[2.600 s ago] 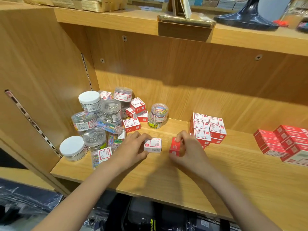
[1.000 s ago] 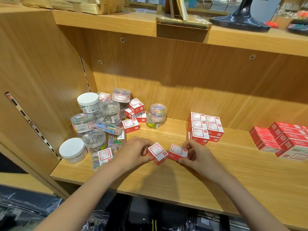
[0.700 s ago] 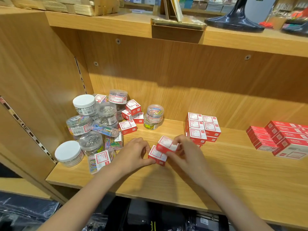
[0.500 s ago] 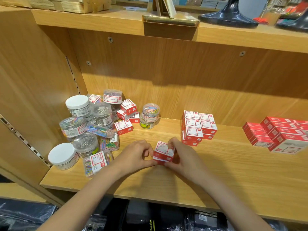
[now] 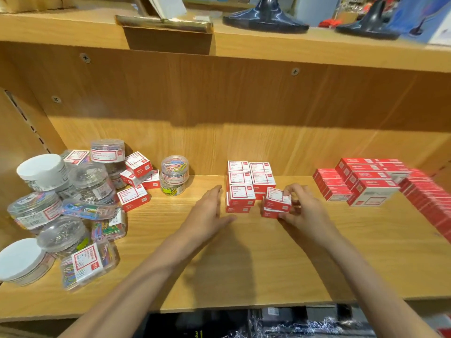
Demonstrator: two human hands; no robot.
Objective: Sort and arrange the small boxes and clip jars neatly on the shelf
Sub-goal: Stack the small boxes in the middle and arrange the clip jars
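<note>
The pair of small red boxes [image 5: 277, 203] — one stacked on the other, each with a white label on top — sits in the right hand [image 5: 299, 211], whose fingers and thumb are curled round its right side and front. The pair is low over the wooden shelf [image 5: 244, 259], just to the right of the front column of the stacked block of matching boxes [image 5: 246, 184], with a narrow gap between; whether the lower box already touches the board I cannot tell. The step in hand looks like adding these two boxes to that block as a new front column.

The next move, as I judge it, calls for sliding the pair left and back until its sides sit flush with the block, labels facing up like the others, without nudging the light columns out of line. The left hand [image 5: 210, 211] lies flat with fingers straight and apart from any box, its fingertips just beside the block's left face — well placed to brace it.

Much remains. To the left lies a loose heap: clear jars of clips [image 5: 91, 178], a jar of coloured clips [image 5: 174, 173] standing on another jar, white-lidded jars [image 5: 42, 170], flat clear cases of coloured clips [image 5: 87, 263] and scattered small red boxes [image 5: 133, 197], some tilted. To the right are longer red boxes [image 5: 361, 184], somewhat blurred.
</note>
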